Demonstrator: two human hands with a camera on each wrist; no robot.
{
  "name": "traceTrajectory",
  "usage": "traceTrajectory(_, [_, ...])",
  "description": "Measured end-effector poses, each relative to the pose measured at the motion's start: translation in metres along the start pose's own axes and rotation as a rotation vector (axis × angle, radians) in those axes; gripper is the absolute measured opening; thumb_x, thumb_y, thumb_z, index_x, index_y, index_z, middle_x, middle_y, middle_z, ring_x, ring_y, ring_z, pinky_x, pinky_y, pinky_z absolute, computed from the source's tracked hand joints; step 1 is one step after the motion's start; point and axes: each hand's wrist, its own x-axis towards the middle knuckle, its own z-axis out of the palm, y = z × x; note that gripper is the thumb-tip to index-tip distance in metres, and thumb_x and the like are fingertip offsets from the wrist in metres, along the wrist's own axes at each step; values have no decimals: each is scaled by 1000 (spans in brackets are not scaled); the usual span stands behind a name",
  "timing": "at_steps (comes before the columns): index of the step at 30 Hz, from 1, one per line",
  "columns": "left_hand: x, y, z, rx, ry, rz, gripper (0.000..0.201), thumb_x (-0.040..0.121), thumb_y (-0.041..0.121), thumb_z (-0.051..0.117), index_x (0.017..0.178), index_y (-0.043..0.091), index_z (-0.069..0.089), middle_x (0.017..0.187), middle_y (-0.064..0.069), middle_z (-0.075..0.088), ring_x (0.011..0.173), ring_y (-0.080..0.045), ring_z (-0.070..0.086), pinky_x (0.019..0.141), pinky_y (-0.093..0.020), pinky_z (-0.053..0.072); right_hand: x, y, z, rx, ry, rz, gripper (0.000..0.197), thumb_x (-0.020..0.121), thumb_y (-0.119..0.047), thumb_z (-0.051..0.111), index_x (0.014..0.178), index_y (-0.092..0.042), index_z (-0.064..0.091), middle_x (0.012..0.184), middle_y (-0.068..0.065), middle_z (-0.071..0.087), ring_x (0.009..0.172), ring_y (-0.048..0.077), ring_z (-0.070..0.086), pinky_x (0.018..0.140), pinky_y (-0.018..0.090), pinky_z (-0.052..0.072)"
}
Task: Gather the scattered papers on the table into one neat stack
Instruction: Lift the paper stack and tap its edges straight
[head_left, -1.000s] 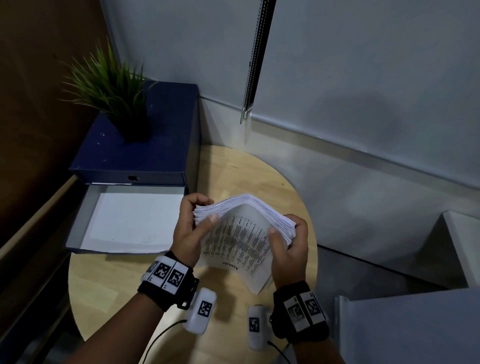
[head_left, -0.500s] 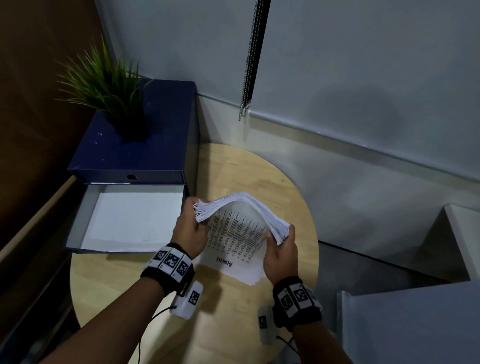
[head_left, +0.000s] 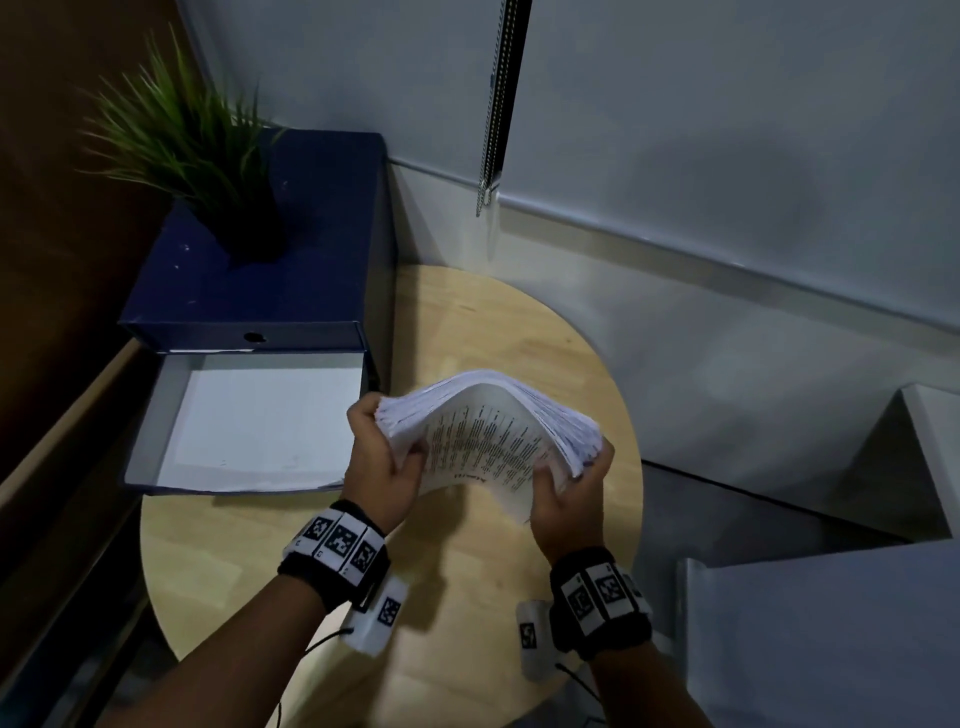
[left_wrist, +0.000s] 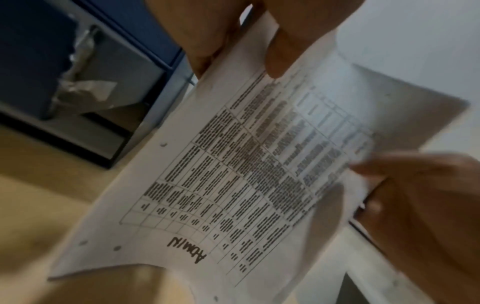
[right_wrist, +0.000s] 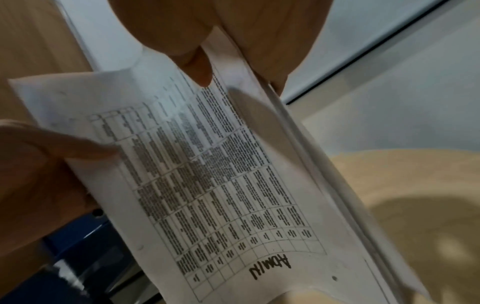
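A thick stack of papers (head_left: 488, 436) is held above the round wooden table (head_left: 467, 322), bowed upward in the middle. Its near sheet carries a printed table and the handwritten word "ADMIN" (left_wrist: 187, 250). My left hand (head_left: 382, 457) grips the stack's left edge, thumb on the printed face and fingers behind. My right hand (head_left: 566, 493) grips the right edge the same way. In the left wrist view the paper (left_wrist: 259, 174) fills the frame, and likewise the paper (right_wrist: 221, 185) in the right wrist view. The stack's lower edge hangs a little above the tabletop.
A dark blue drawer box (head_left: 270, 291) stands at the table's left, its lower drawer (head_left: 249, 421) pulled out with white sheets inside. A potted grass plant (head_left: 197, 150) sits on top. A wall (head_left: 727, 156) and a hanging blind chain (head_left: 493, 130) stand behind.
Both hands have shifted slightly along the stack's edges while it stays bowed above the table. The left thumb has moved from the top corner down onto the printed face.
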Motion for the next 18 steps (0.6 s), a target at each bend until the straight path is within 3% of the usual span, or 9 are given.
traceTrajectory(2, [3, -7, -3, -42, 7, -81, 61, 78, -11, 56, 126, 14, 26, 107, 4, 50, 98, -17, 55, 85, -17, 44, 4, 11, -3, -20, -22, 81, 58, 91, 11, 54, 139, -13, 34, 117, -26, 38, 97, -28, 44, 85, -9, 29])
traceTrajectory(4, [10, -16, -3, 5, -7, -137, 59, 74, -7, 55, 129, 1, 36, 105, 16, 49, 92, -6, 54, 83, -3, 40, 8, 23, -2, -99, -33, 111, 41, 89, 2, 56, 129, 7, 48, 116, -14, 50, 99, -32, 42, 91, -7, 30])
traceTrajectory(6, [17, -28, -2, 36, -48, -204, 60, 66, 8, 53, 125, -1, 48, 104, 8, 60, 91, -3, 58, 86, -14, 47, 8, 34, 2, -121, -30, 166, 48, 84, -21, 54, 121, 10, 57, 112, 11, 64, 103, -4, 58, 94, 7, 42])
traceTrajectory(7, [20, -32, -2, 21, -51, -230, 60, 61, 10, 51, 121, -2, 51, 104, 0, 64, 91, -3, 59, 85, -20, 50, 8, 37, 4, -125, -45, 183, 53, 81, -25, 52, 122, 9, 58, 113, 14, 65, 105, 10, 61, 92, 7, 42])
traceTrajectory(8, [23, -40, 0, 18, -32, -248, 58, 59, 8, 50, 116, -4, 53, 102, -6, 64, 91, -3, 60, 82, -19, 50, 7, 39, 6, -117, -55, 186, 55, 80, -25, 51, 125, 7, 57, 115, 12, 65, 107, 15, 61, 90, 3, 40])
traceTrajectory(10, [27, -41, 2, 0, -21, -272, 50, 58, 2, 51, 107, -9, 55, 98, -12, 63, 88, -8, 59, 74, -8, 46, 9, 36, 7, -73, -23, 195, 58, 78, -16, 53, 131, 6, 51, 117, 8, 63, 105, 3, 60, 91, 3, 40])
traceTrajectory(13, [31, -32, 3, -15, -35, -371, 16, 75, -7, 54, 89, 2, 56, 76, 1, 55, 69, -2, 50, 55, 0, 40, 10, 30, 7, -13, 34, 190, 57, 73, -9, 52, 131, -9, 53, 112, 3, 65, 97, 1, 62, 94, 32, 53])
traceTrajectory(15, [32, -27, 4, -60, -33, -397, 22, 76, -5, 56, 80, 15, 49, 69, 6, 48, 62, -4, 45, 47, -2, 38, 13, 28, 6, 14, 63, 177, 60, 73, -2, 50, 124, -33, 51, 107, -10, 64, 96, 2, 64, 86, 24, 55])
traceTrajectory(18, [34, -15, 0, -101, -37, -280, 29, 66, -2, 52, 77, 24, 47, 75, 6, 52, 71, -14, 51, 56, -5, 42, 18, 26, 6, 43, 67, 161, 56, 72, -2, 47, 121, -29, 51, 103, -18, 62, 96, 8, 66, 75, 9, 50])
